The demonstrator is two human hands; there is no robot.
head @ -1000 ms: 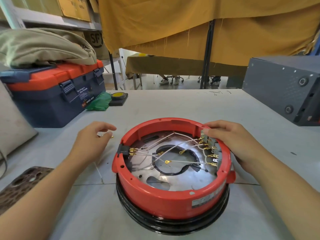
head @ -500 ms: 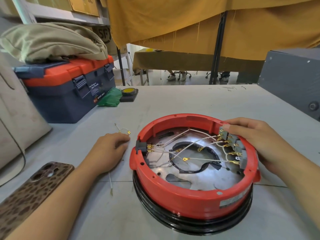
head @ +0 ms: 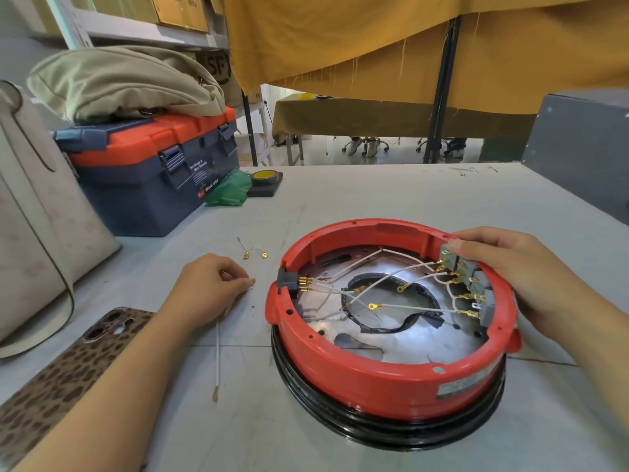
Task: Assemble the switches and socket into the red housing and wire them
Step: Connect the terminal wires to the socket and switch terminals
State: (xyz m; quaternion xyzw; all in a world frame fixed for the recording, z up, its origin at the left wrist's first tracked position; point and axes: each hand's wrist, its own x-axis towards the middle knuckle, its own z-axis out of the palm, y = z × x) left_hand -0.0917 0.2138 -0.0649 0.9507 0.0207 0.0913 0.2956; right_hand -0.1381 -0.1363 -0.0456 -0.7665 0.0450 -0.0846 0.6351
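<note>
At the table's (head: 340, 206) 9 o'clock edge your phone (head: 64, 373) lies close under your left forearm; a careless sweep could drag it, or nudge the loose end of the long white wire (head: 218, 356) trailing toward 6 o'clock.

Your left hand (head: 207, 284) is nearly closed, fingertips pinching the brass terminal at the top end of that wire. The connector is tiny, so a weak pinch could let it slip, and pulling by the metal tab alone may bend it. Just past your hand at 12 o'clock a short jumper (head: 253, 250) with two brass ends lies on the table, well apart from the housing; it is easy to flick away or forget, which would leave a terminal unwired.

The red housing (head: 391, 373) sits at the table's centre-right on a black ring (head: 391, 434). The black socket (head: 289, 282) is seated at the housing's 9 o'clock. Two ring lugs (head: 372, 305) hang free over the metal plate, so they could touch bare metal or get swapped for one another.

At the housing's 3 o'clock the grey switches (head: 476, 287) stand in a row against the wall. Your right hand (head: 520, 281) rests over the rim there, fingers curved around the wall, thumb on the top switch, holding nothing loose. Pressing unevenly could tilt a switch or loosen its spade connectors.
</note>
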